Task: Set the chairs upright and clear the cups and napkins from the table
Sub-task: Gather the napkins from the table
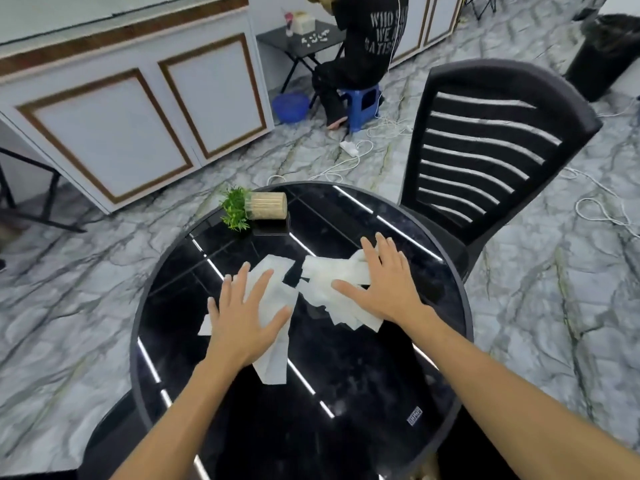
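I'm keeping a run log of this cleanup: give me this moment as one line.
step: gathering napkins | left hand: flat on left napkins | right hand: flat on right napkins | chair: upright | cups: none visible

The left hand [246, 317] covered much of one napkin [273, 355], and the right hand [384, 289] hid part of the napkin pile [329, 275]. The surface [346, 375] ran off the frame at 6 o'clock. The seated person [367, 39] at 12 o'clock was cut at the top edge.
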The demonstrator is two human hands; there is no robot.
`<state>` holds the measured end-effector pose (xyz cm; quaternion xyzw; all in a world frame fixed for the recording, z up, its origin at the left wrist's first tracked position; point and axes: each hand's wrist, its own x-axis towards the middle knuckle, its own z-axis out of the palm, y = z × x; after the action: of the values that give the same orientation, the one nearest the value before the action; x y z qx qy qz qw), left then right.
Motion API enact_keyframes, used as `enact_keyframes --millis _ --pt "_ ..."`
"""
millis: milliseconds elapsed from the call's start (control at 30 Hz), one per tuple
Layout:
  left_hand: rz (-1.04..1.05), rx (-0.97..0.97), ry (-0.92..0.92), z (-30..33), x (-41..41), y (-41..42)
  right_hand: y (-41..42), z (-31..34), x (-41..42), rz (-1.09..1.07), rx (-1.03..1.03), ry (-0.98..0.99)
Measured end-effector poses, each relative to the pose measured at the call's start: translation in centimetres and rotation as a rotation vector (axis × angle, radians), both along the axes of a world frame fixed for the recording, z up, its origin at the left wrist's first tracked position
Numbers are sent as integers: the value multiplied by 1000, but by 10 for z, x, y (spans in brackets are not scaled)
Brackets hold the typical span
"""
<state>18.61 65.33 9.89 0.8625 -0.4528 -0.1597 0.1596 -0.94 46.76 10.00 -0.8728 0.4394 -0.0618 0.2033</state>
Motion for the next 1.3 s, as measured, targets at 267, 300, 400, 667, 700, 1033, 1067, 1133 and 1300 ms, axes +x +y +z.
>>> enact_keyframes --millis 267,300,400,667,700,1033,1067,1133,1300 --pt "-87 -96 -127 -23 -12 -24 19 -27 25 193 -103 -75" --pt "-86 -171 -85 -24 -14 -25 20 -30 25 204 -105 -149" --pt "25 -361 101 -25 -22 -23 27 -32 19 174 8 -300" --pt "84 -443 151 -15 -21 -23 23 -19 15 204 50 -478" --pt "85 -451 145 -16 -20 -24 20 -17 15 204 46 -483" --pt "-90 -185 72 -24 -13 -37 21 -40 27 211 -209 -322" --pt "-121 -143 -2 -26 -12 -38 24 -38 26 207 -208 -315" --pt "-162 -112 -97 -31 -13 -38 28 -36 25 178 -186 -301" --pt "-169 -143 -77 -35 -23 -35 28 -35 24 169 -212 -322"
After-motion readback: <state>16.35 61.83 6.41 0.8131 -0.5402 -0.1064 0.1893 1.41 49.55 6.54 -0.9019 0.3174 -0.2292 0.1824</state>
